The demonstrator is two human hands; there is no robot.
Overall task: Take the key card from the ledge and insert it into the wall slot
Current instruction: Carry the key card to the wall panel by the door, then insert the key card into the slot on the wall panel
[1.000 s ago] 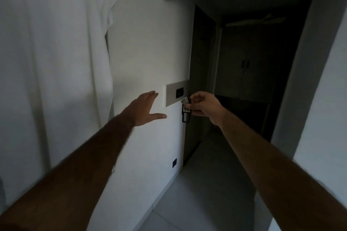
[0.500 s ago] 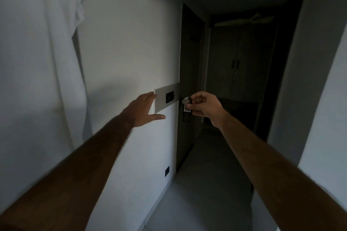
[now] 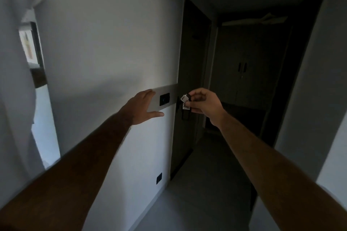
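Note:
My right hand [image 3: 204, 104] pinches a small key card [image 3: 185, 102] with a metal piece and a white tag hanging from it. It hovers just right of the wall's corner, a short way from the black wall slot [image 3: 164, 99]. That slot sits in a light grey wall panel [image 3: 171, 91]. My left hand [image 3: 143, 108] is open, fingers spread, resting flat on the panel's left end, beside the slot. The card is apart from the slot.
A dark door [image 3: 189, 80] with a black handle stands just past the wall corner. A dim corridor leads to dark cupboards [image 3: 244, 65]. A black socket [image 3: 159, 178] is low on the wall. A white cloth [image 3: 15, 62] hangs at left.
The view has shifted right and closer to the wall panel. My right hand with the key card stays near the corner, and my left hand has slid onto the panel's left end.

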